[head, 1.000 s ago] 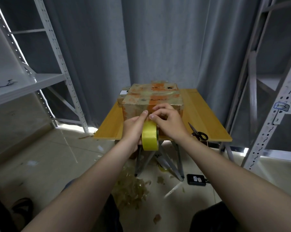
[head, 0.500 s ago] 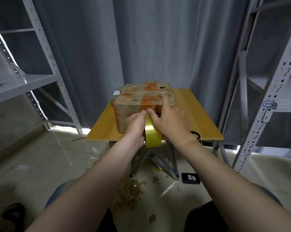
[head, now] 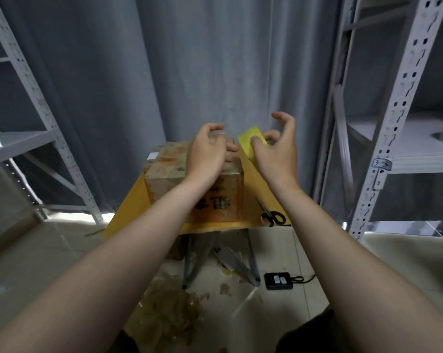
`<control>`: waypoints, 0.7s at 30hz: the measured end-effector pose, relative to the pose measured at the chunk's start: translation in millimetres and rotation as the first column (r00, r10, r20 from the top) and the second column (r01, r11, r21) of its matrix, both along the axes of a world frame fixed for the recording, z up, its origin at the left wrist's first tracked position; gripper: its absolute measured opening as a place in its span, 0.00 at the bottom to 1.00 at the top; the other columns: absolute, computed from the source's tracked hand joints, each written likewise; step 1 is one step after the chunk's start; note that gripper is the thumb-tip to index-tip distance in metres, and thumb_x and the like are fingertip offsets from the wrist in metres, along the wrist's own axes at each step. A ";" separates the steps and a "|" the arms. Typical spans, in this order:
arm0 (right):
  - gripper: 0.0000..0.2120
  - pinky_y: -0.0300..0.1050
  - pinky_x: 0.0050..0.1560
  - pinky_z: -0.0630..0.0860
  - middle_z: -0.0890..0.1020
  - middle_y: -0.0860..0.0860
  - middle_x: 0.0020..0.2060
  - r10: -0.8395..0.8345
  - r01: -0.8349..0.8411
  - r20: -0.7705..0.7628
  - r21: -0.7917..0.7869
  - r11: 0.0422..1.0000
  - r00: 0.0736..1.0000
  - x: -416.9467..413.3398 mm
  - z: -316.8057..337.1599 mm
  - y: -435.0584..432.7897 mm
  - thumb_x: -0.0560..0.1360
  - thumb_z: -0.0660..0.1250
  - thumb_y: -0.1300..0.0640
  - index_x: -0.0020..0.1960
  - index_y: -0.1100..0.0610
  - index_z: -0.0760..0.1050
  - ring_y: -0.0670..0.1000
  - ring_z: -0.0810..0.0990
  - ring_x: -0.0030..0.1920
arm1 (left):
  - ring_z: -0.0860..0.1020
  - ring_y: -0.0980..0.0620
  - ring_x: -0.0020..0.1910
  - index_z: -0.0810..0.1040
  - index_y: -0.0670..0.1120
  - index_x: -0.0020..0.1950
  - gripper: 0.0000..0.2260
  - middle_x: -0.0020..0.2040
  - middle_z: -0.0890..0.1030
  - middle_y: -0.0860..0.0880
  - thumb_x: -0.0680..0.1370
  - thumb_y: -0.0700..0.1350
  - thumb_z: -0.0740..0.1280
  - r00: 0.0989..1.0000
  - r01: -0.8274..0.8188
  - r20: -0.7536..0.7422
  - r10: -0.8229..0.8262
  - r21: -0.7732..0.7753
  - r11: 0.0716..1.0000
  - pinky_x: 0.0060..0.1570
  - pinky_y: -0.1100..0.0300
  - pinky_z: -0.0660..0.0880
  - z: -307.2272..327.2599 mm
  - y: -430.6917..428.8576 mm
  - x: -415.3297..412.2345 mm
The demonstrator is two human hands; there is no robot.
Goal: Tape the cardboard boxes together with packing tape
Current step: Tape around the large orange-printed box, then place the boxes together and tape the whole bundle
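Note:
The stacked cardboard boxes [head: 169, 174], worn and covered in old tape, stand on a small yellow table [head: 128, 215]. My left hand [head: 207, 154] lies on the top of the boxes near their far right corner, its fingers curled over what looks like a glossy loose end of tape. Just to the right, level with the box top, my right hand [head: 273, 154] pinches the yellow packing tape roll [head: 251, 141] between thumb and fingers. The other fingers are spread upward. Most of the roll is hidden behind that hand.
Black-handled scissors [head: 271, 216] lie on the table's near right corner. Grey metal shelving stands at the left [head: 37, 103] and right [head: 393, 123], with a grey curtain behind. Tape scraps [head: 169, 307] and a small black device [head: 278, 281] lie on the floor under the table.
Both hands rose from the box's near face to its top. The roll moved from below the hands up to the box's right, now in my right hand.

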State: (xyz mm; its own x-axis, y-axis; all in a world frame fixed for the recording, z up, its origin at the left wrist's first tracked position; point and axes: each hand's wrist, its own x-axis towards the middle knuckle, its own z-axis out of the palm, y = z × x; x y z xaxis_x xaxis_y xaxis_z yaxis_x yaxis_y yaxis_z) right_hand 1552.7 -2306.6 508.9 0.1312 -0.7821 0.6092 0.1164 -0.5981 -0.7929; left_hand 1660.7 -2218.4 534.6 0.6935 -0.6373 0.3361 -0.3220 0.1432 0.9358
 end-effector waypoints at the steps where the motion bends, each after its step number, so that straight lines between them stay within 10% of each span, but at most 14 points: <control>1: 0.24 0.49 0.47 0.75 0.82 0.45 0.40 -0.031 0.028 -0.064 -0.058 0.998 0.997 1.1 -4.7 -8.6 0.75 0.69 0.55 0.66 0.43 0.65 0.49 0.82 0.45 | 0.83 0.48 0.35 0.74 0.56 0.59 0.10 0.38 0.87 0.52 0.81 0.44 0.60 0.998 -0.050 0.025 0.049 0.021 0.999 0.33 0.49 0.81 3.6 -4.7 10.5; 6: 0.25 0.50 0.44 0.72 0.81 0.52 0.51 -0.207 0.085 -0.552 -0.238 0.968 0.808 10.7 -44.6 -61.7 0.79 0.66 0.59 0.72 0.51 0.61 0.61 0.81 0.52 | 0.82 0.46 0.55 0.77 0.56 0.65 0.14 0.54 0.83 0.54 0.79 0.47 0.65 0.876 -0.359 0.441 0.192 0.334 0.872 0.57 0.48 0.79 2.5 -0.4 75.9; 13: 0.32 0.55 0.37 0.74 0.77 0.55 0.36 -0.162 0.034 -0.856 -0.167 0.985 0.491 23.2 -109.5 -98.1 0.77 0.67 0.62 0.76 0.52 0.57 0.63 0.77 0.39 | 0.75 0.37 0.68 0.76 0.53 0.71 0.19 0.75 0.69 0.46 0.81 0.56 0.64 0.883 -0.422 0.455 0.114 0.664 0.618 0.69 0.45 0.72 -27.1 32.4 135.8; 18: 0.16 0.56 0.61 0.73 0.80 0.53 0.53 -0.117 0.174 -0.592 0.040 0.984 0.798 46.7 -73.4 -93.5 0.81 0.66 0.53 0.67 0.56 0.72 0.62 0.74 0.65 | 0.74 0.36 0.69 0.75 0.54 0.73 0.20 0.76 0.65 0.47 0.84 0.59 0.60 0.867 -0.423 0.495 0.054 0.676 0.604 0.69 0.44 0.72 -26.5 46.2 138.7; 21: 0.11 0.48 0.59 0.74 0.83 0.53 0.57 -0.030 0.040 -0.464 0.012 0.999 0.885 73.2 -20.0 -69.6 0.81 0.65 0.52 0.59 0.56 0.80 0.56 0.79 0.61 | 0.74 0.37 0.68 0.72 0.50 0.76 0.22 0.76 0.62 0.46 0.85 0.58 0.60 0.881 -0.389 0.473 0.019 0.698 0.601 0.69 0.47 0.72 -25.1 50.8 130.6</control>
